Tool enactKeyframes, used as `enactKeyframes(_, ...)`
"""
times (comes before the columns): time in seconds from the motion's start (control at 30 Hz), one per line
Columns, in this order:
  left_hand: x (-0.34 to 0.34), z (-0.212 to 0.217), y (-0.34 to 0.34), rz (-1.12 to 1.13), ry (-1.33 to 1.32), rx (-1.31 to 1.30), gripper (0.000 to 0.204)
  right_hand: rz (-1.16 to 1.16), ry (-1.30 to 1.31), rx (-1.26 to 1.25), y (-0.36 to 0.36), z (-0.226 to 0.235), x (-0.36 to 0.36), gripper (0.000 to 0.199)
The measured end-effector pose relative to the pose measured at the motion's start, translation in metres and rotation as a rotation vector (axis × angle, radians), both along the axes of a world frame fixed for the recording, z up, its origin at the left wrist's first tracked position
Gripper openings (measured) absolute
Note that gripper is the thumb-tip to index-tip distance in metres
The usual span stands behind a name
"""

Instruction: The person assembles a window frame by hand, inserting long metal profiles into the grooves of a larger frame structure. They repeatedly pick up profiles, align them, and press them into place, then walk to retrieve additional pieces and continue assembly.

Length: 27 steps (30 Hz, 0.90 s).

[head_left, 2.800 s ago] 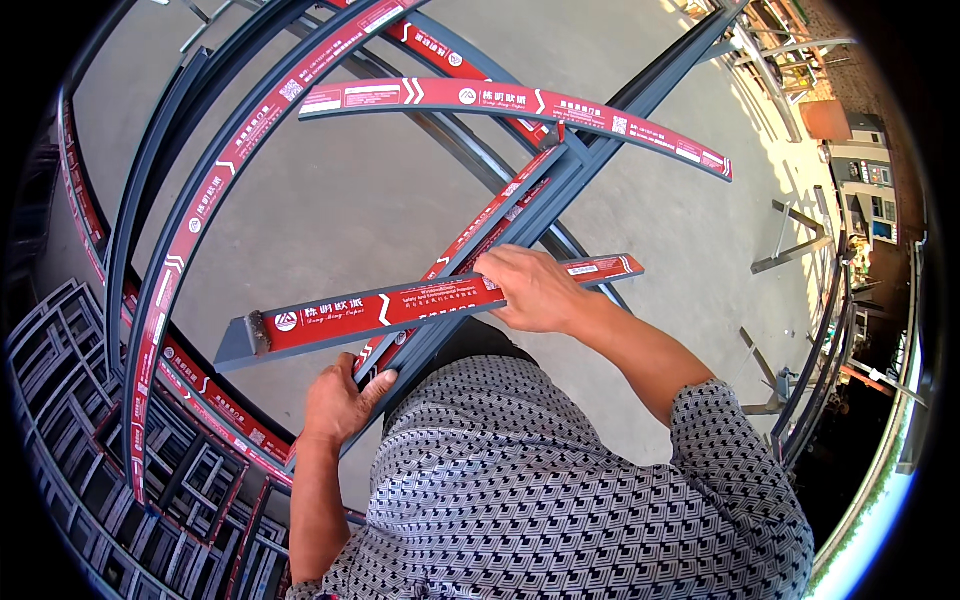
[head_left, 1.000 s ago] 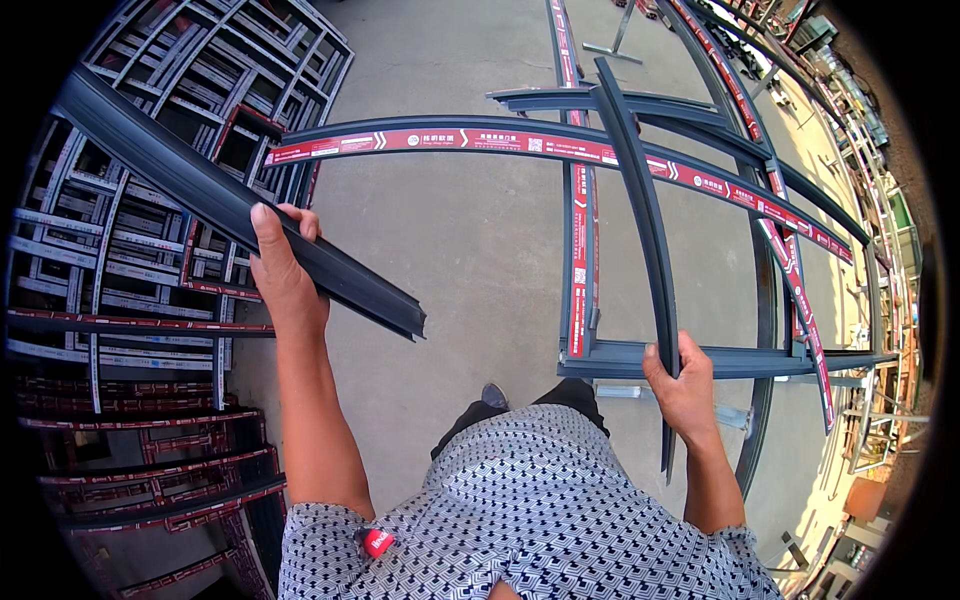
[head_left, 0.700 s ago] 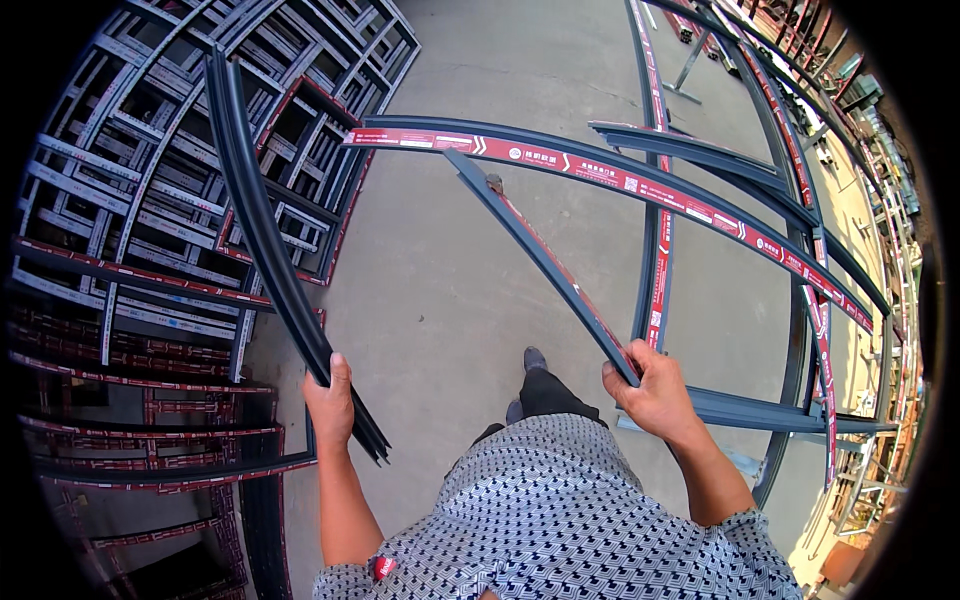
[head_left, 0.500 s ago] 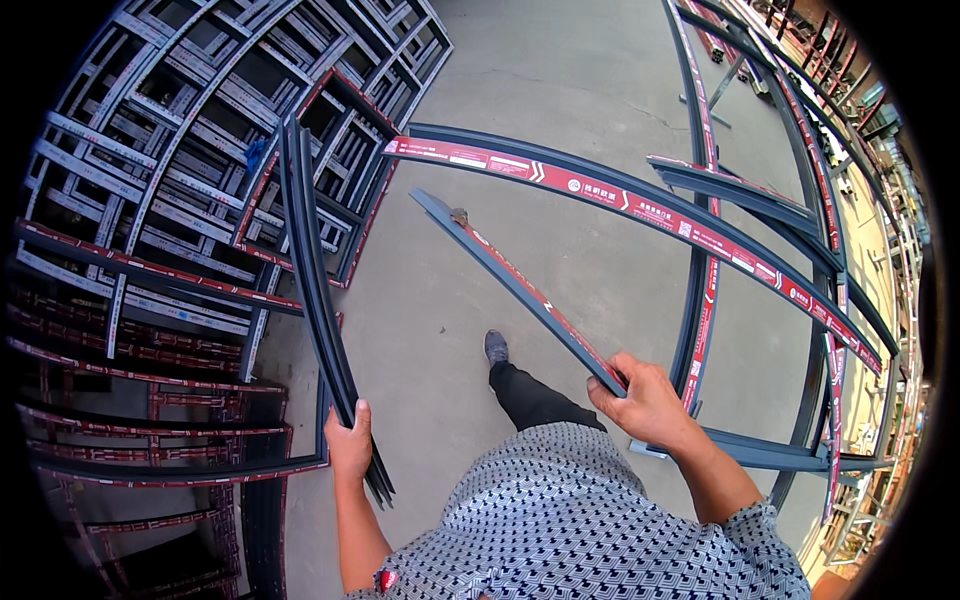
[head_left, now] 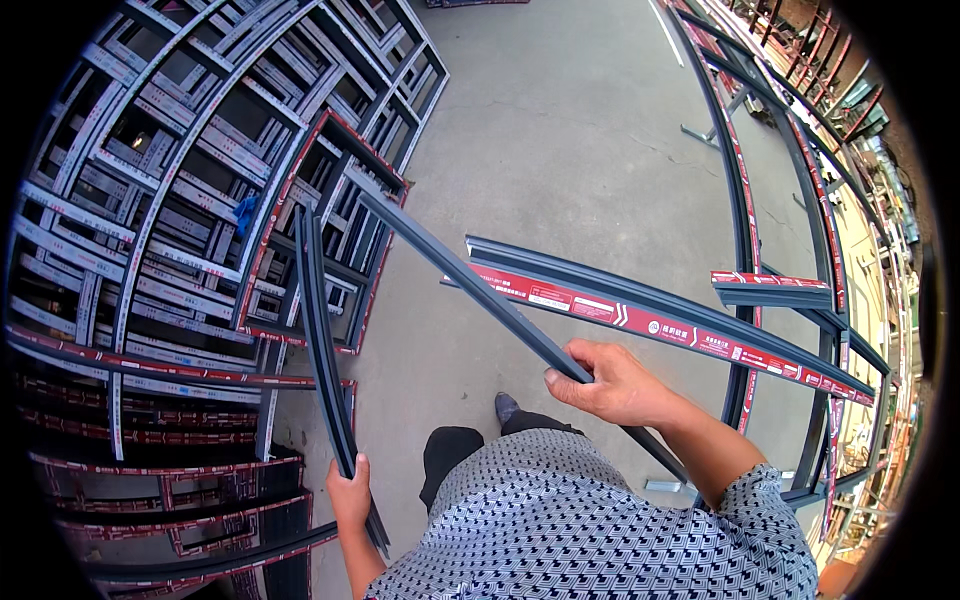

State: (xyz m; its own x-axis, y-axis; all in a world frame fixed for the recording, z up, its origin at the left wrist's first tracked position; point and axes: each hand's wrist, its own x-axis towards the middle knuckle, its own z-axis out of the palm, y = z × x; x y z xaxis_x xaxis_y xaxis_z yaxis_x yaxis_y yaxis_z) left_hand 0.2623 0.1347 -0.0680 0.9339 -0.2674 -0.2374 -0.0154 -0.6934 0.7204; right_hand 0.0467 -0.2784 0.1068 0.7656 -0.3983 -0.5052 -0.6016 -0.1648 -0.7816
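The left hand [head_left: 350,492] is closed in a full fist around a dark grey metal bar [head_left: 322,340], gripped near its lower end; a short length of the bar sticks out below the fist. This bar is held almost upright, tilted slightly, and its upper end rises in front of the stacked frames [head_left: 150,230], which lie to the left of the concrete floor [head_left: 590,130].

The right hand [head_left: 612,384] is curled over a second dark grey bar [head_left: 470,285], with the fingers wrapped across its top and the thumb tucked underneath. This bar runs diagonally, its far end reaching up and left toward the stacked frames, its near end passing behind the right forearm.

Two loose bars are therefore held, one in each hand. Both are long, narrow, channelled profiles with a matt dark finish, and no red film can be seen on either.

Just beyond the right hand, over the concrete floor, a broader grey profile with a red protective strip [head_left: 660,325] is seen; it runs from near the middle of the floor toward a tall frame [head_left: 745,220] standing at the floor's right side. A shorter red-striped piece [head_left: 770,285] lies against that frame.

The stacked frames are too many and too overlapped to be counted; several are edged in red film. A dark shoe [head_left: 506,407] rests on the floor below the right hand.
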Motion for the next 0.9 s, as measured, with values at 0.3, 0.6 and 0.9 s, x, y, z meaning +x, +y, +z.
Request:
enactKeyframes(0.3,0.212,-0.048,-0.062,-0.145,0.145,-0.036,0.034,-0.236,-0.097,-0.017,-0.031,-0.012,0.127,0.045)
enactKeyframes(0.6,0.405,-0.021,-0.196,-0.54,0.105,-0.082,0.041,-0.66,-0.128,0.035,-0.054,-0.01,0.217,0.045)
enactKeyframes(0.9,0.482,-0.047,-0.322,-0.724,0.199,-0.072,0.024,-0.933,-0.196,0.235,-0.13,-0.05,0.259,0.046)
